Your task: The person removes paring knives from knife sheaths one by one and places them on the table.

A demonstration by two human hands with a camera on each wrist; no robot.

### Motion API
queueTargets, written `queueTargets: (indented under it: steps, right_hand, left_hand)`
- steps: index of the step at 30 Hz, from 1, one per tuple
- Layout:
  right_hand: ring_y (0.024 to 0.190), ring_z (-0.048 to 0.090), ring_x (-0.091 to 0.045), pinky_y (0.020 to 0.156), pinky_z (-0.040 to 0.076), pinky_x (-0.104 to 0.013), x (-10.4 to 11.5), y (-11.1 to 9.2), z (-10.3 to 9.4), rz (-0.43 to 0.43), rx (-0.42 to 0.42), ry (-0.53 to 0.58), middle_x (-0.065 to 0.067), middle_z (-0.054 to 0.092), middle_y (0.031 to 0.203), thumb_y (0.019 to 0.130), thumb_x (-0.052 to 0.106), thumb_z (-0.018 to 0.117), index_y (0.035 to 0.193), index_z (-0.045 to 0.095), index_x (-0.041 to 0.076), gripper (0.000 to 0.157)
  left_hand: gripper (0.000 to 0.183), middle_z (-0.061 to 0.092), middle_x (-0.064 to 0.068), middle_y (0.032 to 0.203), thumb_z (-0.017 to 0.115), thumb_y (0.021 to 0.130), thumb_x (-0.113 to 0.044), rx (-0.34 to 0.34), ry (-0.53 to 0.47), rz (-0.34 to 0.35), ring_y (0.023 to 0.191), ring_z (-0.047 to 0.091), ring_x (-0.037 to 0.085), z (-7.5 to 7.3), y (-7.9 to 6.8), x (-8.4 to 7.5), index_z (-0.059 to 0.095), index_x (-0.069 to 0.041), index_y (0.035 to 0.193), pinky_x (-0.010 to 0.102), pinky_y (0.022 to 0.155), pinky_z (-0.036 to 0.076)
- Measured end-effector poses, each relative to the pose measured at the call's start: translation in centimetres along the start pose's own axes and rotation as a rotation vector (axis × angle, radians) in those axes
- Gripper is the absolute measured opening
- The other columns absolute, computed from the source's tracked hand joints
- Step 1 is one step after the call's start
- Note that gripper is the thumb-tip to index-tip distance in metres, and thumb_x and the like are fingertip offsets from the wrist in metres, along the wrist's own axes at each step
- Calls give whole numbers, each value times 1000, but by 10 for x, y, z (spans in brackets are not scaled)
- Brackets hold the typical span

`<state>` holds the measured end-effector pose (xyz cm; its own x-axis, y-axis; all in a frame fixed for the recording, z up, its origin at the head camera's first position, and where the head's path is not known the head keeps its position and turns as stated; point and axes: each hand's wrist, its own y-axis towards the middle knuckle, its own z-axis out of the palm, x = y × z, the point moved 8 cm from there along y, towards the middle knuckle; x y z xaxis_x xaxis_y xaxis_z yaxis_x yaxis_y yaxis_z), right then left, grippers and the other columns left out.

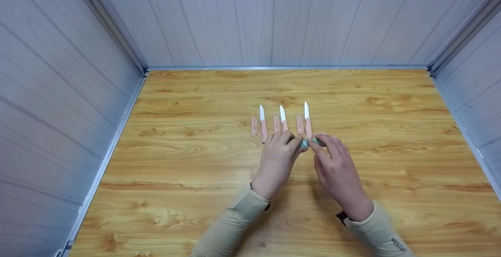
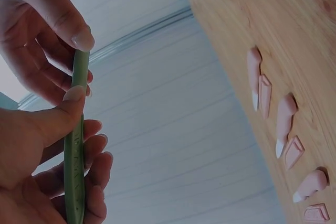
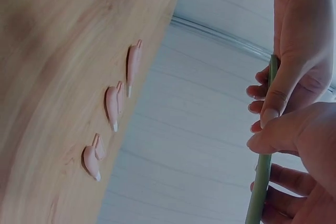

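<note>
Between both hands, raised off the table, is a slim green knife (image 2: 74,166) in its cover, with no blade showing. My left hand (image 1: 276,159) grips the cover end, which bears embossed marks in the left wrist view, its thumb along the top. My right hand (image 1: 336,171) pinches the other, smooth green length (image 3: 257,198) between thumb and fingers. The thumbs come close together near the middle. Beyond the hands lie three pink-handled knives with white blades: a left one (image 1: 263,125), a middle one (image 1: 282,114) partly hidden by the left hand, and a right one (image 1: 307,122).
To the left of each pink-handled knife lies a pink cover: the left (image 1: 254,125), the middle (image 1: 276,122) and the right (image 1: 300,123). The wooden table (image 1: 188,194) is bounded by pale panel walls (image 1: 250,22) at the back and both sides.
</note>
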<state>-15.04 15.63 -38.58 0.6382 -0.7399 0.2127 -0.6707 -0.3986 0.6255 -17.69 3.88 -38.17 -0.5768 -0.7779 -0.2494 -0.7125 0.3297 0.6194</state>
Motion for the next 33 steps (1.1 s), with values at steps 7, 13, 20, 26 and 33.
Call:
queueTargets:
  steps: [7,13,20,26,33]
  right_hand:
    - [110,51,-35,97,37,-48,0,9,-5,2,-55,4,-18,55,118,78,-8,67,122,63,1,45]
    - [108,50,-34,93,38,-48,0,15,-4,27,-59,16,-17,55,117,79,-6,66,121,64,2,43]
    - [106,50,-34,91,37,-47,5,19,-1,27,-106,43,-17,56,116,80,-5,66,118,65,2,38]
    - [101,51,-33,89,37,-45,5,22,-2,60,-143,73,-15,58,111,79,-6,68,111,67,1,32]
    - [96,52,-32,86,38,-43,3,28,-7,89,-174,95,-14,59,105,79,-5,72,104,69,1,26]
  left_hand:
    - [28,58,-2,90,63,90,-34,-20,-36,-8,81,54,14,-7,3,-2,73,-13,105,27,72,42]
    - [27,57,-2,91,65,89,-32,-39,-43,4,81,52,15,-13,4,1,72,-13,107,27,73,41]
    - [26,59,-1,91,68,88,-29,-76,-106,11,82,53,16,-17,2,6,73,-11,106,30,74,41]
    - [25,61,-1,91,70,86,-27,-102,-139,-4,82,54,16,-19,1,6,73,-11,105,30,74,42]
    - [23,62,-2,92,72,85,-25,-131,-170,0,83,55,15,-23,5,6,74,-11,103,29,74,42]
